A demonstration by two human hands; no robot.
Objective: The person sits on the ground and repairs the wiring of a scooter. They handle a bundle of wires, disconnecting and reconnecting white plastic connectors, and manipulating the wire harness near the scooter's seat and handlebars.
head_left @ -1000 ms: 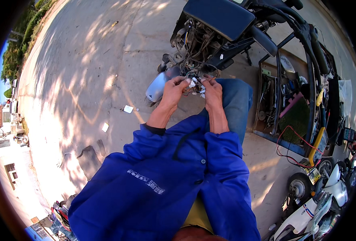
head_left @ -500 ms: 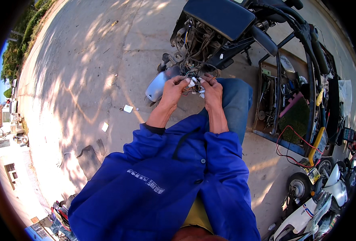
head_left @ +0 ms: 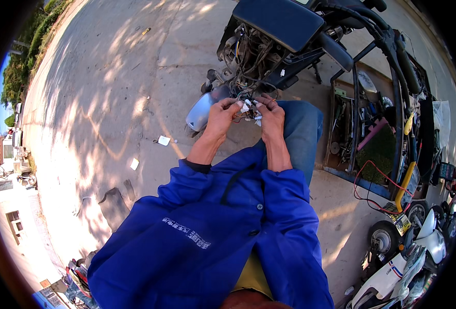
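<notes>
My left hand and my right hand meet in front of the stripped end of a dark vehicle. Both are closed, thumbs against fingertips, on small white wire connectors. Another white connector dangles just under the right fingers. Exactly how the pieces fit together is too small to make out. A tangle of brown and black wires spills from the vehicle above my fingertips. Beside the left hand is a silver-grey fender. Over the wires sits a flat black panel.
To the right, a metal tray holds tools beneath the black tube frame. A yellow-handled tool and red cable lie there. Parked scooters stand at lower right. White scraps and a dark mat lie on the concrete at left.
Both hands stay almost in place at the connectors, with only a slight shift of the fingers. The view has moved a little.
</notes>
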